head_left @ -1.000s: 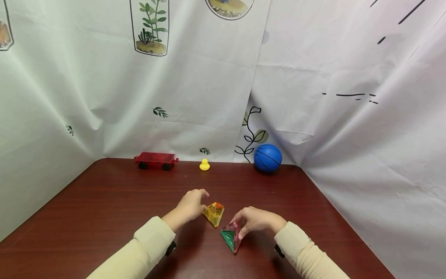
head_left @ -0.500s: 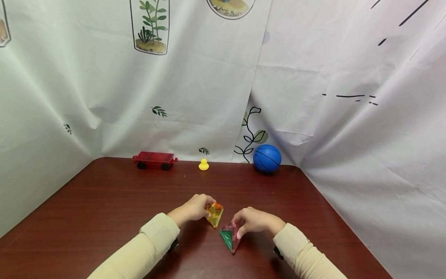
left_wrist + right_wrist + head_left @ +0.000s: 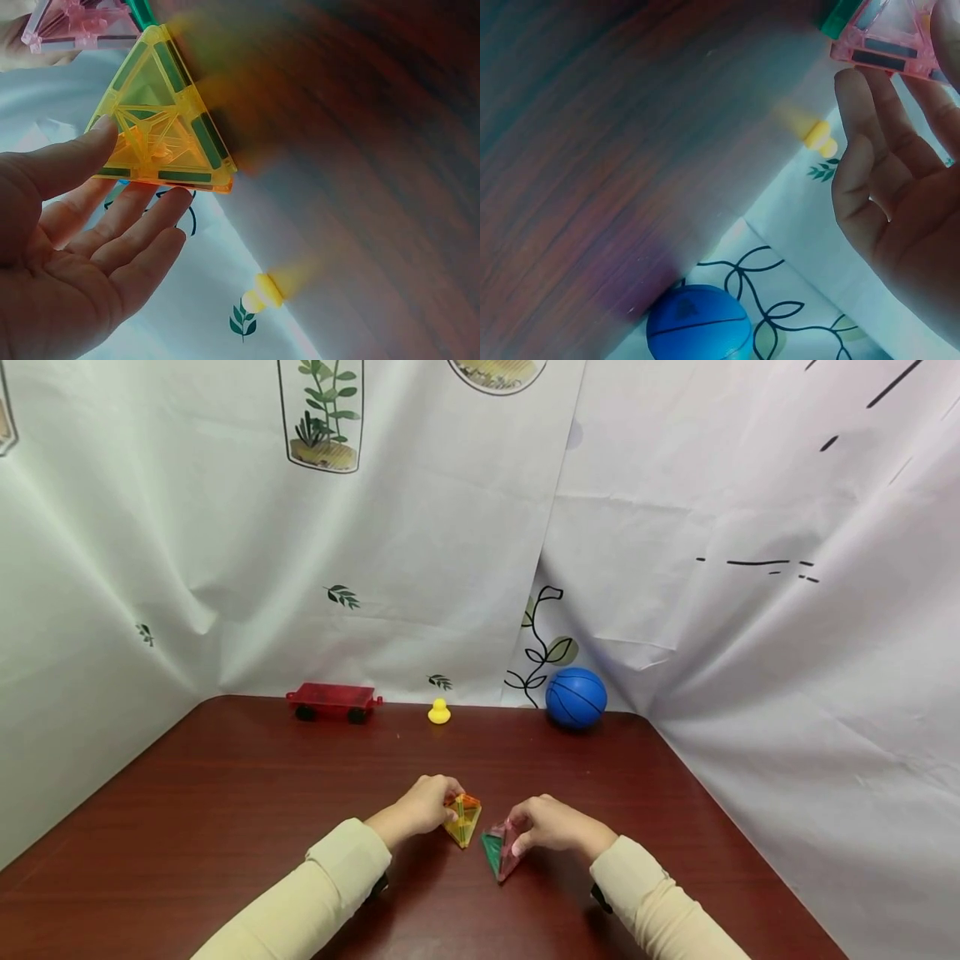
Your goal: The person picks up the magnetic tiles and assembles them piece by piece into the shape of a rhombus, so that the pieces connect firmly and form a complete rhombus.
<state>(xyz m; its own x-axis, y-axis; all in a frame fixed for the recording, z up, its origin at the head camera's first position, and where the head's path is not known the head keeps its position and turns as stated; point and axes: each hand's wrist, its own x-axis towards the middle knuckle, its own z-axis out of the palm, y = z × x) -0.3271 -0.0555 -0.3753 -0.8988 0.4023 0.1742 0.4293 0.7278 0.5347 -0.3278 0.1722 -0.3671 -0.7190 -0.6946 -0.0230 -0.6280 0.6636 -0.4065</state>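
Note:
Near the middle of the table, my left hand (image 3: pixel 426 803) pinches a pyramid of see-through yellow and orange magnetic tiles (image 3: pixel 467 823) between thumb and fingers. The left wrist view shows one yellow triangular face of this yellow pyramid (image 3: pixel 154 97) with the thumb on it and fingertips along its orange edge. Just to the right, my right hand (image 3: pixel 553 823) grips a pink and green magnetic-tile pyramid (image 3: pixel 492 850) by its pink side. In the right wrist view only part of the pink pyramid (image 3: pixel 885 45) shows. A small gap separates the two pyramids.
Along the back edge of the dark red-brown table (image 3: pixel 247 793) stand a red wheeled toy car base (image 3: pixel 332 697), a small yellow rubber duck (image 3: pixel 439 712) and a blue ball (image 3: pixel 576 697). White printed cloth (image 3: pixel 435 527) hangs behind and at both sides.
My left hand has moved right and taken hold of the yellow pyramid. The right hand has shifted the pink and green pyramid slightly away from me, closer to the yellow one.

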